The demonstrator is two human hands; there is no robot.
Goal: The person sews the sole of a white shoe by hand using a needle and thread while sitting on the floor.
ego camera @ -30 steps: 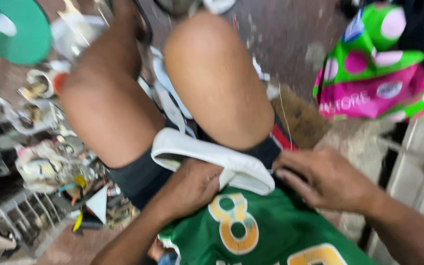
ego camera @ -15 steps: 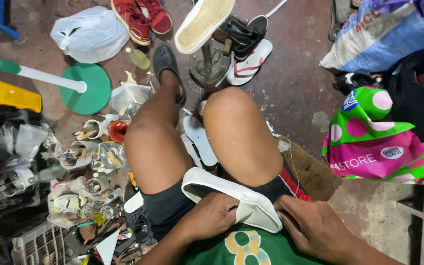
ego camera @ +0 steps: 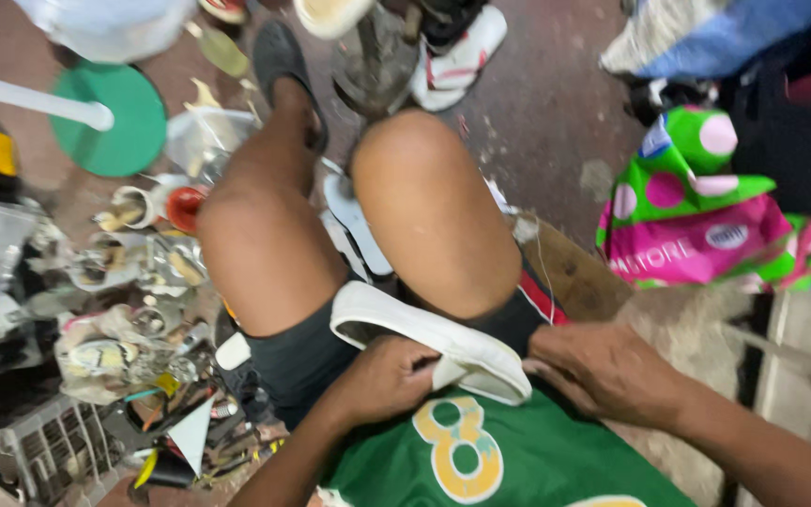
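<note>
**A:** ok so head cam, looking straight down at a seated person's lap. There's a white slip-on canvas shoe (ego camera: 429, 338) lying across the lap, resting on the dark shorts (ego camera: 298, 361) just below the two bare knees, toe end pointing toward the person's right thigh

**B:** who's holding it?

**A:** the left hand (ego camera: 382, 380) is curled around the shoe's lower edge, fingers tucked into the opening, so it's a closed grip on the shoe itself. The right hand (ego camera: 607, 371) sits at the other end, fingertips touching the shoe's heel end, palm down on the thigh. Can't really tell if it's pinching the shoe or just resting against it

**B:** what's around them?

**A:** person wears a green jersey with a yellow figure on it (ego camera: 481, 460), bottom of the frame. On the floor to the person's left, a heap of small tins, pots and tools (ego camera: 124, 319), plus a round green disc with a white pole (ego camera: 110, 117). Between the legs lies a white shoe sole (ego camera: 354, 221), and the left foot wears a dark sandal (ego camera: 283, 61). Up top, a metal stand (ego camera: 373, 61) with a white-and-red shoe (ego camera: 457, 47) just beside it. Off to the right, a green and pink dotted bag (ego camera: 696, 211) on the reddish concrete floor (ego camera: 537, 103), well apart from the hands
</note>
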